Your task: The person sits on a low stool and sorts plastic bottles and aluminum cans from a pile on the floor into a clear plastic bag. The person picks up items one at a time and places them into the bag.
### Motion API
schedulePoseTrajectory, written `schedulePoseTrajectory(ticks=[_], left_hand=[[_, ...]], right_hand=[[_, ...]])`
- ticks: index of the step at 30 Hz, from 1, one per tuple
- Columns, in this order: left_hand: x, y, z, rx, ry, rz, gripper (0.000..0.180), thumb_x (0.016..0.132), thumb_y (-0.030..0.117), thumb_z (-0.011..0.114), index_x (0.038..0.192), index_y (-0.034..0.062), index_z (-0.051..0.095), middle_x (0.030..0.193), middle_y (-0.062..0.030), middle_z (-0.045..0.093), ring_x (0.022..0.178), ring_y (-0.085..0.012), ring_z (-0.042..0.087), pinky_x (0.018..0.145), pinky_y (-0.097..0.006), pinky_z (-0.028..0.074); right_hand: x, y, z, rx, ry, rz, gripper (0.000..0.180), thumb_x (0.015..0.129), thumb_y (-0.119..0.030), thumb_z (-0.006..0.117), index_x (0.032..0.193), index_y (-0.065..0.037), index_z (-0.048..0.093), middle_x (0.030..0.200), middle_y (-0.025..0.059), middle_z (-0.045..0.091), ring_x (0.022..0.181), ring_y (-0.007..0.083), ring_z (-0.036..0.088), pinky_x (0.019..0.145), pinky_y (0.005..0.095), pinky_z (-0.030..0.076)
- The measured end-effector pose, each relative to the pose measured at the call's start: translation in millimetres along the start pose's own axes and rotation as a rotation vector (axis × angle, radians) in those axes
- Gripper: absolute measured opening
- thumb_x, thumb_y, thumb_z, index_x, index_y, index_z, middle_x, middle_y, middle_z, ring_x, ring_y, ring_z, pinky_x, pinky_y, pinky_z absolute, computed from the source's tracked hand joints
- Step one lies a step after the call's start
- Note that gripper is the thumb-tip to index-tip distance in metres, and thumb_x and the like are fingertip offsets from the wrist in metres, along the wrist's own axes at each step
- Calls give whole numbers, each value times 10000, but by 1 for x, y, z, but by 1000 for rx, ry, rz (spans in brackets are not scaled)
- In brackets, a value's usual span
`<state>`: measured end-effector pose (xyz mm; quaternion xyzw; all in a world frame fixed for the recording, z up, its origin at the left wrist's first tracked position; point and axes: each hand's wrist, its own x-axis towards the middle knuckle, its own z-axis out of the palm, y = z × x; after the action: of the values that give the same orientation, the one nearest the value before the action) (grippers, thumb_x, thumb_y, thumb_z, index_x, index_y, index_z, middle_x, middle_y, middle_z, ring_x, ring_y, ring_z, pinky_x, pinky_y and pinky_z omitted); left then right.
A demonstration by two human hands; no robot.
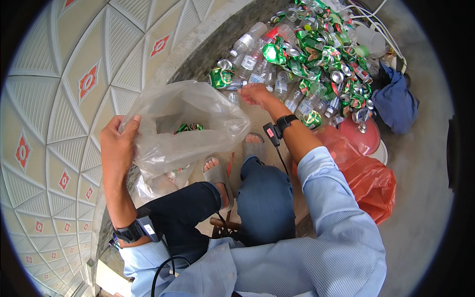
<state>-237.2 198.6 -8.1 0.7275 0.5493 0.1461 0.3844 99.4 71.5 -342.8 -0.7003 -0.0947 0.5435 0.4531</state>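
My left hand (120, 138) is closed on the rim of a clear plastic bag (193, 146), with the thumb pressed over its edge. The bag's mouth gapes toward the far side, and a few green crushed cans (189, 127) show inside. At the near edge of a heap, my right hand (257, 94) has its fingers curled beside a capped clear plastic bottle (233, 85). Whatever those fingers hold, if anything, is hidden. Left of that bottle lies a green can (220, 77). Several clear bottles (249, 62) and crushed green cans (336, 76) make up the heap.
An orange-red plastic bag (368, 185) lies right of my right arm, against a red round lid or basin (360, 134). Blue cloth (396, 99) and white cables (391, 37) border the heap. A low concrete ledge (185, 54) and patterned tiles (79, 84) are at the left.
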Motion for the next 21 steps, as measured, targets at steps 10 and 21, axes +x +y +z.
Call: schedulePoseTrajectory(ticks=[10, 21], left_hand=[[6, 25, 30, -52, -14, -21, 309, 960, 259, 687, 1045, -36, 654, 701, -39, 628, 521, -86, 530, 462, -263, 407], [5, 28, 39, -21, -62, -14, 286, 959, 235, 686, 1034, -40, 659, 674, -29, 611, 496, -82, 516, 464, -273, 402]], right_hand=[[90, -55, 30, -544, 430, -397, 557, 757, -331, 835, 1217, -55, 689, 1134, 225, 716, 1102, 381, 676, 930, 457, 521], [100, -37, 15, -544, 590, -456, 245, 795, -206, 707, 1008, -100, 767, 1006, 193, 737, 951, 354, 715, 830, 440, 559]])
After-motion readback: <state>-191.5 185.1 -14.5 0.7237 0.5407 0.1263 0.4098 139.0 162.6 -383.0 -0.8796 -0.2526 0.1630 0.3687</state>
